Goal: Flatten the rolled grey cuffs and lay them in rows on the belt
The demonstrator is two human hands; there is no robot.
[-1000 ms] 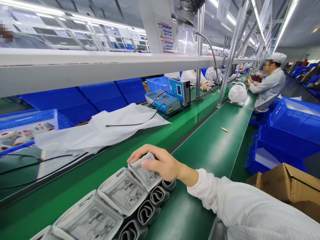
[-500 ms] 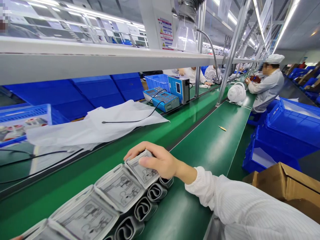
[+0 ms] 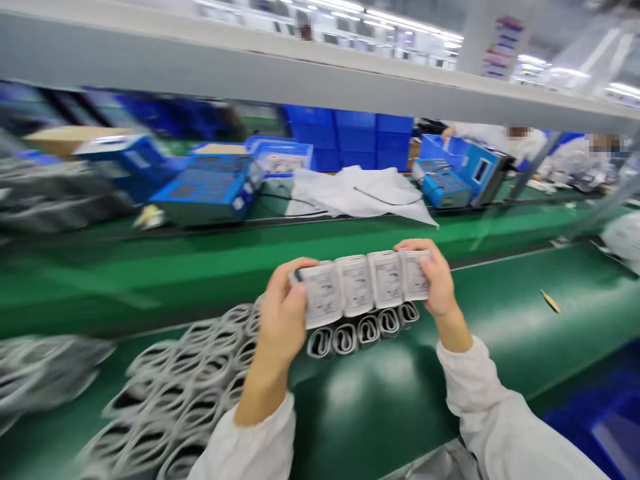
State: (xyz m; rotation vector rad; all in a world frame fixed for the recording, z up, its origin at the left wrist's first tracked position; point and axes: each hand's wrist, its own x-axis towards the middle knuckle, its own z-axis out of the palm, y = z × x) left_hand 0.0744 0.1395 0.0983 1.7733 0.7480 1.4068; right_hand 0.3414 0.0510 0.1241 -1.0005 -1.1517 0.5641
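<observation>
A row of several grey rolled cuffs point(image 3: 355, 285) with printed faces is held between my two hands, above the green work surface. My left hand point(image 3: 286, 310) grips the row's left end, thumb in front. Round the right end, my right hand point(image 3: 434, 277) is closed with its thumb on the printed side. Directly under the row, more rolled cuffs point(image 3: 345, 339) show their coiled ends. To the left of them, a larger group of rolled cuffs point(image 3: 187, 380) lies on the green surface, partly hidden by my left hand and forearm.
Blue devices point(image 3: 205, 183) and a white sheet point(image 3: 360, 190) with a cable stand beyond the green belt point(image 3: 200, 260). A grey rail point(image 3: 300, 73) crosses above. A small yellow tool point(image 3: 551, 301) lies right. Grey pieces point(image 3: 45, 370) lie far left. People in white sit across.
The view has swung left. My left hand, barely visible before, now shows fully on the row's left end. The row is now level and farther from the camera, with my right hand still on it.
</observation>
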